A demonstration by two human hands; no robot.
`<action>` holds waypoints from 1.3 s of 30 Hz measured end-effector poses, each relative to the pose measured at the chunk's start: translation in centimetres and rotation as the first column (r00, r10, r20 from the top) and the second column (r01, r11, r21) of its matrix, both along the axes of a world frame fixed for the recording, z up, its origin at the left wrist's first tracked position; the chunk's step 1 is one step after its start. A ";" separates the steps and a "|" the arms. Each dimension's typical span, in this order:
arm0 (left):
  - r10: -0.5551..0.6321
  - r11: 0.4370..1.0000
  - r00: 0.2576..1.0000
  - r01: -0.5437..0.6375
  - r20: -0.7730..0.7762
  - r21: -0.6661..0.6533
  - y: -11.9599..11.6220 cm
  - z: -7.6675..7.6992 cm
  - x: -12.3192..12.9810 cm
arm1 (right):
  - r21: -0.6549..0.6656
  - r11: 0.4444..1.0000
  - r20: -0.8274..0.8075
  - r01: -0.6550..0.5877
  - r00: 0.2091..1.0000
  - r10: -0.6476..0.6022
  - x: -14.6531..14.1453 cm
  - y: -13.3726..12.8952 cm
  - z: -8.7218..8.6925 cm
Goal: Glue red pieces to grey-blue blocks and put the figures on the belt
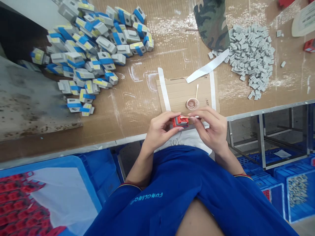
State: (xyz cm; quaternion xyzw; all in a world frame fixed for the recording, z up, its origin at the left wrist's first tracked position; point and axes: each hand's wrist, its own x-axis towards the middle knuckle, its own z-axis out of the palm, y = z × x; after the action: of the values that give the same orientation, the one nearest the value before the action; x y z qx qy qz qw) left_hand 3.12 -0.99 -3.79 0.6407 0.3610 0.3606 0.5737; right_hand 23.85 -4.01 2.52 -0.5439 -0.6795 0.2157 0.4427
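Head view: left hand clasping a red block, right hand narrowly pinching what seems a swab, reaching leftward onto it.

Pale teal capitals reading "FUNGLING", followed by a small mark, run across the chest of the dark blue short-sleeved work shirt, upside down in the head view. The yellow labels on the grey-and-blue plastic blocks near the far-left table edge are too small to read.

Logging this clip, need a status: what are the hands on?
Left hand gripping red plastic part. Right hand holding cotton swab to it. Small dish beyond, nothing in the way.
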 end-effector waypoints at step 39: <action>0.025 0.978 0.996 -0.006 -0.087 0.208 0.2 0.2 0.0 | -0.058 0.998 0.197 0.024 0.980 -0.012 0.5 -1.8 1.1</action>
State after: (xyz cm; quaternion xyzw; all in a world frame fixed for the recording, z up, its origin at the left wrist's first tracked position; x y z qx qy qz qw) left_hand 3.12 -0.76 -3.57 0.7098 0.3517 0.3717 0.4841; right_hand 24.36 -5.80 3.62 -0.5816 -0.7081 0.1772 0.3590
